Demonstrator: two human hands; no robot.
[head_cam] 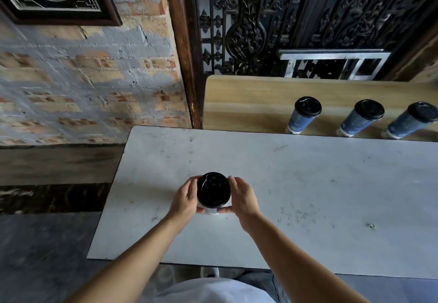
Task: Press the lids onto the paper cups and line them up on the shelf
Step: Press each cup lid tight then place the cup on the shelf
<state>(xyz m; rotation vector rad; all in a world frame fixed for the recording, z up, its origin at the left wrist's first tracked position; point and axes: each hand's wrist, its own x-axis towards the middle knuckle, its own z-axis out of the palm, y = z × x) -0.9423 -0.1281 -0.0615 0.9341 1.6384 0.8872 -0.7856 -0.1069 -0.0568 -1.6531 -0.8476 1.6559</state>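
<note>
A person is standing at a scuffed white table (308, 196), gripping a paper cup (212, 210) with both hands. The left hand (187, 197) is curling round one side and the right hand (239, 196) round the other, thumbs lying against the pale wall. A round, glossy black lid (213, 190) is sitting on top, hiding whatever is inside. The cup is standing upright near the table's front left corner, long axis vertical and lid facing up. Behind it, a wood-grain shelf (248, 103) is carrying three blue, black-lidded cups in a row, upright and spaced apart: the left shelf cup (302, 122), middle shelf cup (358, 123) and right shelf cup (407, 124). Weathered brick (83, 84) is flanking a dark carved screen (248, 29).
</note>
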